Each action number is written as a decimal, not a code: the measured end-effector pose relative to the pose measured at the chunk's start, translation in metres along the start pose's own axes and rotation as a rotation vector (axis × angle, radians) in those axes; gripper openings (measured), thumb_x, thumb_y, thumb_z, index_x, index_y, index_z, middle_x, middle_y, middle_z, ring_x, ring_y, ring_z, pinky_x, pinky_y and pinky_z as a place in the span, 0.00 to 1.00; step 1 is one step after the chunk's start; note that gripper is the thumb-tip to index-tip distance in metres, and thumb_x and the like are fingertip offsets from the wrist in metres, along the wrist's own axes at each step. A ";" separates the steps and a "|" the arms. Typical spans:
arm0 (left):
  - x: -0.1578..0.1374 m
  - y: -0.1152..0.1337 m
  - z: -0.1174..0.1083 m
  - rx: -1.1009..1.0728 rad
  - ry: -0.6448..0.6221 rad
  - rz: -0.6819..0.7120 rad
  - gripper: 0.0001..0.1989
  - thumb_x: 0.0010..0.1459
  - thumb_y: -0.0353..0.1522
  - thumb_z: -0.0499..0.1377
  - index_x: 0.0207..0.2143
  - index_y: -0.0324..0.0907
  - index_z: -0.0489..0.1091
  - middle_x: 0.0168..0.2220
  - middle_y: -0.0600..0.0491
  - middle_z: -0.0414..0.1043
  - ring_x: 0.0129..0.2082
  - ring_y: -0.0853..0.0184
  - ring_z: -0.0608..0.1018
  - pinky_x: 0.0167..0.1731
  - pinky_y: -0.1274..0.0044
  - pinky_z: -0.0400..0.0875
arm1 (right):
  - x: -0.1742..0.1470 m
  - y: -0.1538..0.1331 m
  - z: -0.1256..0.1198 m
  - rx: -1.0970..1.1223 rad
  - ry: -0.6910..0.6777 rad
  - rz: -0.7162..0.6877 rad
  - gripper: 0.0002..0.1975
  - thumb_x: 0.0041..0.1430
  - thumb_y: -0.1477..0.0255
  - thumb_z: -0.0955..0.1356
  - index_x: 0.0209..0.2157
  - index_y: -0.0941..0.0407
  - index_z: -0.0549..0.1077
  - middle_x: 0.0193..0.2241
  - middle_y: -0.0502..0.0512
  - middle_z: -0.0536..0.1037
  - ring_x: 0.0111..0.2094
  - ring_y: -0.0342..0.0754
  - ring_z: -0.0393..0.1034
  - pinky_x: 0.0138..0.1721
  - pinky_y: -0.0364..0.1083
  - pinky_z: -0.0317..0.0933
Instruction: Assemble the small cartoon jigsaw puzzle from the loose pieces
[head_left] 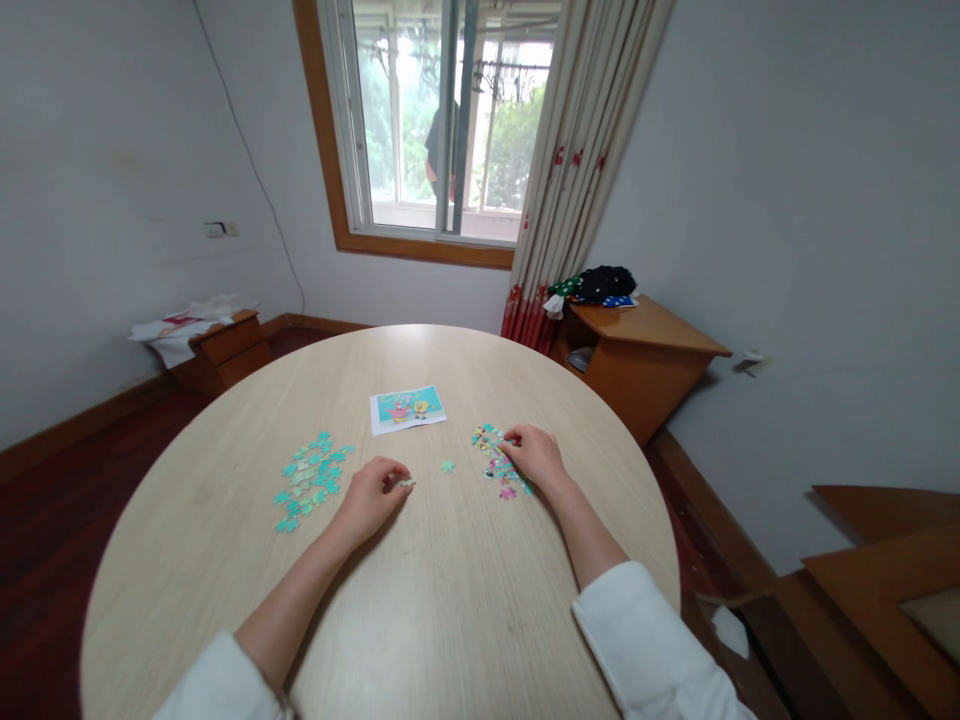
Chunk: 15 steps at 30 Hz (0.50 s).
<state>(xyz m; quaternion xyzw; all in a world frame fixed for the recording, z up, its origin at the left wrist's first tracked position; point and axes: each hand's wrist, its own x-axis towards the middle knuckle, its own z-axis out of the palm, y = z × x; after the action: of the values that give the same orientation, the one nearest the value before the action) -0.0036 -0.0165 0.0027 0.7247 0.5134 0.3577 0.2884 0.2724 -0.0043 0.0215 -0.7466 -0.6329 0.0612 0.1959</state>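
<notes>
My left hand [377,492] is closed in a pinch on a small pale puzzle piece [407,483], low over the round table. To its left spreads a loose group of turquoise and pale green puzzle pieces [307,482]. My right hand [537,455] reaches into a mixed-colour pile of puzzle pieces [495,465], some pink. Its thumb and fingertips are drawn together there, and what lies between them is hidden. One light green puzzle piece [448,466] lies alone between the hands. Beyond it is a printed picture sheet [408,410] with pink and yellow cartoon figures.
The round wooden table [420,620] fills the middle. Behind it on the right, a wooden cabinet [637,340] carries dark cloth [604,285]. A small stand [229,350] with papers is at left. Through the window [405,120], a person is partly visible outside.
</notes>
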 end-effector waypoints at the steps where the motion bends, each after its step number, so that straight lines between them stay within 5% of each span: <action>1: -0.001 0.002 -0.001 0.034 -0.010 0.006 0.06 0.45 0.33 0.59 0.27 0.41 0.72 0.29 0.51 0.71 0.29 0.65 0.71 0.32 0.75 0.64 | 0.000 0.000 0.000 -0.005 -0.002 -0.009 0.11 0.52 0.66 0.67 0.36 0.55 0.77 0.35 0.55 0.79 0.39 0.49 0.70 0.40 0.46 0.55; 15: -0.001 0.002 -0.004 0.083 0.003 -0.011 0.05 0.45 0.31 0.58 0.25 0.41 0.72 0.27 0.51 0.70 0.28 0.65 0.71 0.32 0.74 0.64 | 0.004 0.012 0.003 0.174 -0.038 0.003 0.12 0.48 0.70 0.70 0.37 0.57 0.77 0.31 0.53 0.78 0.32 0.45 0.70 0.35 0.43 0.58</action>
<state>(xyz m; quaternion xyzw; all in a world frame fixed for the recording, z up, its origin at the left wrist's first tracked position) -0.0058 -0.0179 0.0065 0.7328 0.5321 0.3356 0.2594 0.2832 -0.0008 0.0155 -0.7262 -0.6278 0.1304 0.2479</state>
